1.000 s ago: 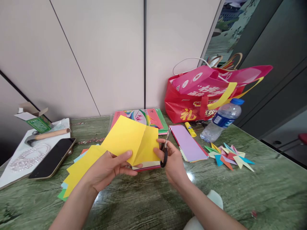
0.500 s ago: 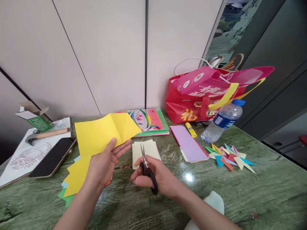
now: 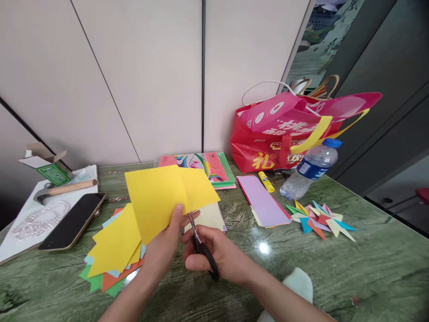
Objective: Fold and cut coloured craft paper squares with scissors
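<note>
My left hand (image 3: 170,230) pinches a creased sheet of yellow paper (image 3: 157,190) by its lower edge, thumb on top. In my right hand (image 3: 209,248) is a pair of scissors with black handles (image 3: 210,263). The scissor blades meet the paper's lower edge at the fold line, close to my left fingers; whether they have cut in I cannot tell. Partly hidden under the sheet lies a stack of cream paper squares (image 3: 211,217). Left of my left wrist is a pile of coloured paper (image 3: 115,241), yellow uppermost, with green, orange and blue beneath.
Behind the hands lie packs of coloured paper (image 3: 221,167). To the right are purple paper strips (image 3: 263,201), a glue stick (image 3: 266,181), a water bottle (image 3: 310,167), folded paper stars (image 3: 323,219) and a red bag (image 3: 258,138). A phone (image 3: 73,221) and a hammer (image 3: 67,188) lie left.
My left hand has carried the yellow sheet to the right, up to the scissors, uncovering more of the paper pile. The scissor blades now reach the sheet's lower edge.
</note>
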Available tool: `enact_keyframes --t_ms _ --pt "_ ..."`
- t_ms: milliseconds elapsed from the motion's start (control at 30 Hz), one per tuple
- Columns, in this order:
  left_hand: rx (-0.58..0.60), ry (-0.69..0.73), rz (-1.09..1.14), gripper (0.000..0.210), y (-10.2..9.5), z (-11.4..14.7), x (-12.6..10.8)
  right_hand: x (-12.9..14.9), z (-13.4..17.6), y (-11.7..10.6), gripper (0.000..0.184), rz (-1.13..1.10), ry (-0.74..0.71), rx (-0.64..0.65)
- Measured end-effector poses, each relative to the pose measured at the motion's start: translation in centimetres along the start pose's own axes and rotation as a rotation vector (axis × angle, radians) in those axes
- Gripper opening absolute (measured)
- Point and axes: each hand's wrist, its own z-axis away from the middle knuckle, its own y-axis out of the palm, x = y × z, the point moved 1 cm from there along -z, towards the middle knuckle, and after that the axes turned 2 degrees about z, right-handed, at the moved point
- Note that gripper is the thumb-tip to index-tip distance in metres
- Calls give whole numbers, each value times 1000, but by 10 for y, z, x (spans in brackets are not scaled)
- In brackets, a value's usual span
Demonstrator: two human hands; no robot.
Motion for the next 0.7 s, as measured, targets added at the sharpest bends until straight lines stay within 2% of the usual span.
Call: enact_keyframes --t_ms 67,133,367,500,700 --pt "45 -30 -141 43 3 5 -2 1 0 0 42 11 -39 -5" --pt "28 -22 -214 44 5 9 -7 1 -1 0 41 22 -71 -9" --pt "-101 47 -238 35 3 10 -9 4 1 0 48 10 -62 -52" --pt "-111 27 -215 30 2 10 -8 5 2 0 55 -5 -32 -56" --pt "-157 66 -212 25 3 12 -10 5 1 -2 54 8 -43 -62"
